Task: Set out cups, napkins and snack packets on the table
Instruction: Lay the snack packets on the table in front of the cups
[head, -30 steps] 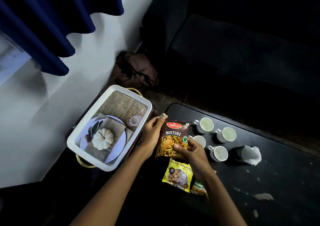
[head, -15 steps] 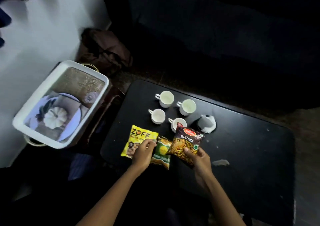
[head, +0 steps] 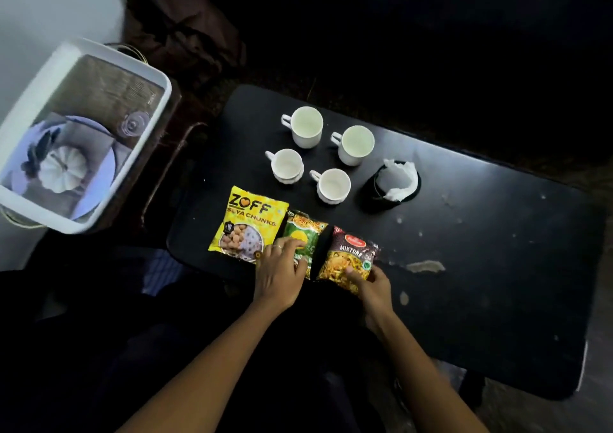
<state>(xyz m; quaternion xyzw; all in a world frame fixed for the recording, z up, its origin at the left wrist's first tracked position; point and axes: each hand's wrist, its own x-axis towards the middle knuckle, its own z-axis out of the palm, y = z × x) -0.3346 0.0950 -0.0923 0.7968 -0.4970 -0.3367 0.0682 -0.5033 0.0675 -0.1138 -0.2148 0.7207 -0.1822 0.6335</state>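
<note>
Black table [head: 481, 267] surface, scuffed with pale marks, is seen from above. Four white cups [head: 306, 127] are grouped in two rows at the far left part of the top, handles turned left, all upright. Just right of them a dark holder [head: 376, 194] with white napkins [head: 399, 177] is stood. Three packets are laid in a row at the near edge: yellow packet [head: 248, 223] at left, green packet [head: 303, 237] in the middle, partly overlapped by the yellow one's edge, and dark Mixture packet [head: 351, 257] at right. Left hand [head: 282, 273] is rested on the green packet, fingers loosely spread and pressing down, nothing gripped. Right hand [head: 374, 286] is closed on the near edge of the Mixture packet, thumb on top; whether that packet lies fully flat cannot be told. White tray [head: 152, 127] with a printed picture is noted off the table, well to the left.
</note>
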